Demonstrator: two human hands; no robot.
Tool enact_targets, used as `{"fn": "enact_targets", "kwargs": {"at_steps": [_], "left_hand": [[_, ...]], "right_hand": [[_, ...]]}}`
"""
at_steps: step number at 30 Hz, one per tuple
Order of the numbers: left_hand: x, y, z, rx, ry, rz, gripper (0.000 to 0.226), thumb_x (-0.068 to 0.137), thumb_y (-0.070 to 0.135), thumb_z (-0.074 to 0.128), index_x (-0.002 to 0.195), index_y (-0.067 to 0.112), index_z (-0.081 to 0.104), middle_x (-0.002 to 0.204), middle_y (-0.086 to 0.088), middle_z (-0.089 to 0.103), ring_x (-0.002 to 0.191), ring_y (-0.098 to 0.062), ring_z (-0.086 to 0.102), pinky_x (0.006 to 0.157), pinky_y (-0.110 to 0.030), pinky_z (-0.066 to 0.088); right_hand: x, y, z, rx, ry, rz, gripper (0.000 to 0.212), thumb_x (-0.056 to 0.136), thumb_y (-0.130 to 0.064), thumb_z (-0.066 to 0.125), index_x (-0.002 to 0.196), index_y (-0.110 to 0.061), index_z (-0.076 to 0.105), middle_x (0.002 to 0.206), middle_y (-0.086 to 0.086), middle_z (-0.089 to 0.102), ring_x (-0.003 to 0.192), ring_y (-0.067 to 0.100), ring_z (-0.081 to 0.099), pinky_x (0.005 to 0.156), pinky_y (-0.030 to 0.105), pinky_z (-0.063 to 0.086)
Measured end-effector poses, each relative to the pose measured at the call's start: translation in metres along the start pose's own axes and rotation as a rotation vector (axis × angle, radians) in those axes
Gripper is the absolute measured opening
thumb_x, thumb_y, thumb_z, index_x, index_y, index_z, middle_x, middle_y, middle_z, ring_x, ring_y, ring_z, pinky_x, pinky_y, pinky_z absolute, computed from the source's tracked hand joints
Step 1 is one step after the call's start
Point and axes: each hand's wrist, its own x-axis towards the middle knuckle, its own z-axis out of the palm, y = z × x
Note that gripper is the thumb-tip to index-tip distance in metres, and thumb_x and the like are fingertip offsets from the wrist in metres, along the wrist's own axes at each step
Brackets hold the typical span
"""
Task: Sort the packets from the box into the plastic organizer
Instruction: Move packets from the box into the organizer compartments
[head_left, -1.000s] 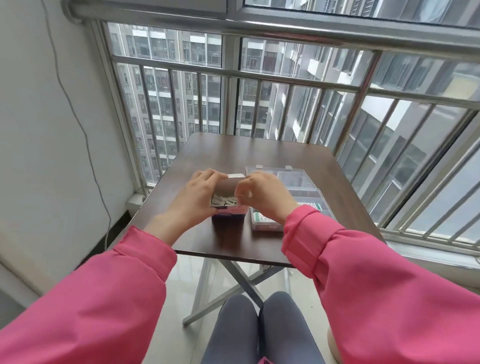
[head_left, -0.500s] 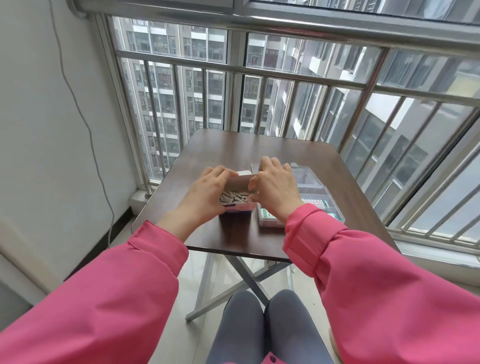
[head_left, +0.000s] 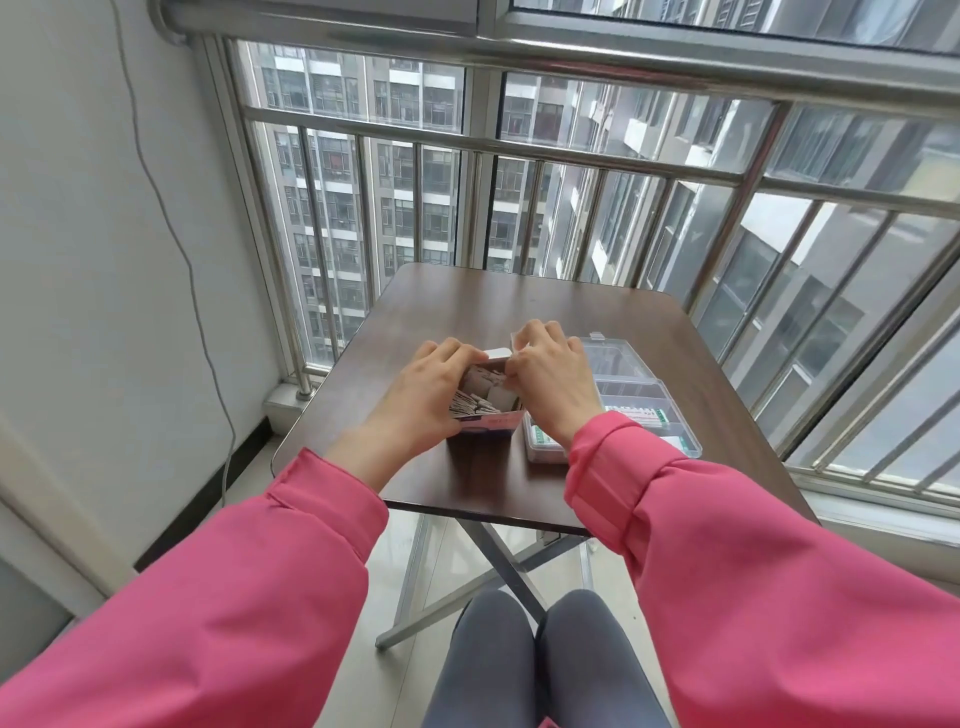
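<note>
- The packets (head_left: 480, 397) stand packed on edge inside the small pink-and-white box (head_left: 488, 423), which sits on the brown table (head_left: 467, 306) toward its near edge, touching or just beside the organizer.
- The box is open at the top, its white flap (head_left: 497, 354) raised at the far side between the two hands.
- The left hand (head_left: 423, 395) wraps the left wall of the box, fingers curled over the far rim, steadying it.
- The right hand (head_left: 553, 379) is at the box's right rim with its fingers curled down toward the packets; whether they pinch a packet or only the flap and wall I cannot tell, since the fingertips are hidden.
- The clear plastic organizer (head_left: 641, 387) lies just right of the box, lid open toward the railing, with a few green-and-white packs already in its near compartments; the right wrist covers part of it.
- Judged from this, the step in hand is picking out of the box, with most packets not yet moved.
- The next move calls for a fine pinch on one packet or a small bunch, a straight lift clear of the rim while the left hand keeps the box from tipping, then a short carry right to a free compartment.
</note>
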Motion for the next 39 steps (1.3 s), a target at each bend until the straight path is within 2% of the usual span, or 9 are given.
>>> {"fn": "enact_targets", "kwargs": {"at_steps": [4,11,16,19,23,27,32,36,39], "left_hand": [[0.002,-0.002,-0.002,-0.012,-0.014,-0.011,0.065,0.071,0.024,0.080,0.128,0.017,0.049,0.122,0.000,0.051,0.108,-0.021,0.042,0.090,-0.024,0.033],[0.006,-0.001,-0.001,0.001,-0.028,-0.019,0.068,0.071,0.026,0.080,0.130,0.017,0.048,0.122,0.000,0.050,0.110,-0.021,0.042,0.093,-0.026,0.034],[0.009,-0.004,-0.002,-0.025,-0.054,-0.058,0.069,0.071,0.024,0.079,0.132,0.016,0.046,0.126,-0.001,0.049,0.115,-0.022,0.041,0.096,-0.026,0.033],[0.016,-0.006,-0.004,-0.038,-0.128,-0.098,0.073,0.075,0.014,0.072,0.139,0.014,0.038,0.137,-0.004,0.042,0.126,-0.024,0.036,0.102,-0.024,0.027],[0.030,-0.002,-0.008,-0.017,-0.234,-0.150,0.082,0.079,0.026,0.067,0.147,0.014,0.024,0.149,-0.007,0.033,0.137,-0.023,0.027,0.112,-0.031,0.017],[0.047,0.013,-0.007,-0.150,-0.169,-0.141,0.081,0.084,0.034,0.064,0.149,0.013,0.020,0.154,-0.008,0.025,0.144,-0.018,0.015,0.116,-0.031,0.006],[0.067,0.033,-0.011,-0.340,-0.143,-0.108,0.064,0.089,0.027,0.061,0.144,0.012,0.030,0.126,-0.013,0.056,0.114,-0.026,0.054,0.089,-0.028,0.038],[0.070,0.043,-0.018,-0.419,-0.223,-0.063,0.007,0.091,0.023,0.060,0.093,0.017,0.061,0.081,-0.002,0.067,0.073,-0.017,0.065,0.069,-0.032,0.051],[0.065,0.057,-0.017,-0.552,-0.289,-0.091,0.009,0.092,0.017,0.058,0.084,0.021,0.058,0.073,0.004,0.064,0.063,-0.009,0.063,0.062,-0.023,0.052]], "right_hand": [[0.000,0.005,-0.008,0.145,0.020,0.029,0.020,0.089,-0.030,0.060,0.100,-0.016,0.071,0.116,0.000,0.052,0.113,0.023,0.041,0.086,0.033,0.034],[-0.001,0.014,-0.012,0.234,-0.003,0.037,0.021,0.092,-0.023,0.054,0.094,-0.008,0.068,0.116,0.005,0.052,0.110,0.024,0.041,0.091,0.037,0.040],[-0.001,0.017,-0.019,0.302,-0.042,0.062,0.019,0.093,-0.022,0.051,0.096,-0.005,0.061,0.106,0.011,0.057,0.101,0.028,0.052,0.079,0.037,0.041],[-0.001,0.019,-0.023,0.330,-0.035,0.060,0.015,0.093,-0.019,0.049,0.092,-0.005,0.055,0.096,0.015,0.063,0.090,0.034,0.056,0.068,0.036,0.039],[0.003,0.021,-0.028,0.396,0.001,0.030,0.014,0.094,-0.013,0.048,0.088,-0.001,0.053,0.091,0.018,0.064,0.083,0.035,0.058,0.070,0.045,0.046],[0.009,0.027,-0.033,0.489,0.058,0.015,0.015,0.093,-0.009,0.049,0.085,0.002,0.053,0.086,0.020,0.063,0.080,0.034,0.057,0.071,0.046,0.045],[0.006,0.046,-0.040,0.721,0.148,0.080,0.017,0.091,-0.012,0.058,0.082,0.001,0.058,0.074,0.013,0.068,0.071,0.026,0.065,0.066,0.039,0.052],[-0.006,0.063,-0.041,0.998,0.081,0.203,0.013,0.091,-0.006,0.057,0.087,0.007,0.058,0.078,0.016,0.069,0.065,0.019,0.068,0.067,0.033,0.058],[-0.017,0.069,-0.046,1.229,0.017,0.261,0.013,0.088,-0.004,0.061,0.091,0.007,0.057,0.075,0.014,0.065,0.060,0.011,0.063,0.059,0.020,0.053]]}}
